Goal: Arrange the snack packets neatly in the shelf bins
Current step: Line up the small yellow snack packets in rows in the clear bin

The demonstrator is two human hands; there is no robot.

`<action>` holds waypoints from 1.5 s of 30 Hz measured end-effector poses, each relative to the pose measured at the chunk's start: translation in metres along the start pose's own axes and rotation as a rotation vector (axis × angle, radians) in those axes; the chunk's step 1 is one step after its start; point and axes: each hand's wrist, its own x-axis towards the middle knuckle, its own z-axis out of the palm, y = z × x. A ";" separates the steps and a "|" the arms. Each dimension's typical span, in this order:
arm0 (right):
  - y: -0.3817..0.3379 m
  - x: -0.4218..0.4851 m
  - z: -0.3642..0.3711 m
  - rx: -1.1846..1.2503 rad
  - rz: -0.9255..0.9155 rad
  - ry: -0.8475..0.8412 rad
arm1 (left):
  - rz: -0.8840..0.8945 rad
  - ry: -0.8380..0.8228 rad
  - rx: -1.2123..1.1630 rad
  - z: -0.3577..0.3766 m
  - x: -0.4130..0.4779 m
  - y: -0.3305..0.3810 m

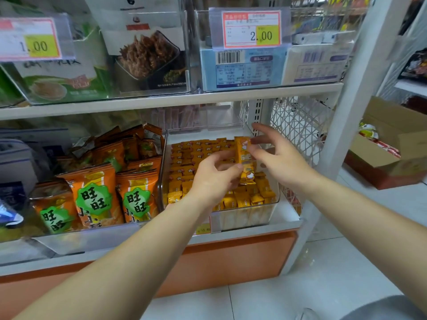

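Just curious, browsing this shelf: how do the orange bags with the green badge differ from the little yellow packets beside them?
The orange bags are far larger than the small yellow packets. The bags carry a green badge with bold characters; the packets show only a tiny pale mark. The bags stand leaning and loose; the packets lie in tight rows. Both sit in clear bins on one shelf.

L hand (215, 179) pinches packet (244, 155) (R hand (278, 158) too, other fingers splayed).

price tag (251, 28) 2.00 | second tag (30, 39), seemingly 1.00 | cardboard box (392, 125) at right
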 end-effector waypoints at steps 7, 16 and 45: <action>0.005 0.023 -0.009 -0.135 -0.123 0.098 | 0.279 0.051 0.838 -0.009 0.007 -0.009; 0.015 0.027 -0.023 -0.880 -0.358 -0.021 | 0.354 -0.155 1.376 -0.025 0.008 -0.026; 0.026 0.045 0.024 -1.102 -0.112 -0.400 | 0.333 -0.252 1.448 -0.021 0.010 -0.037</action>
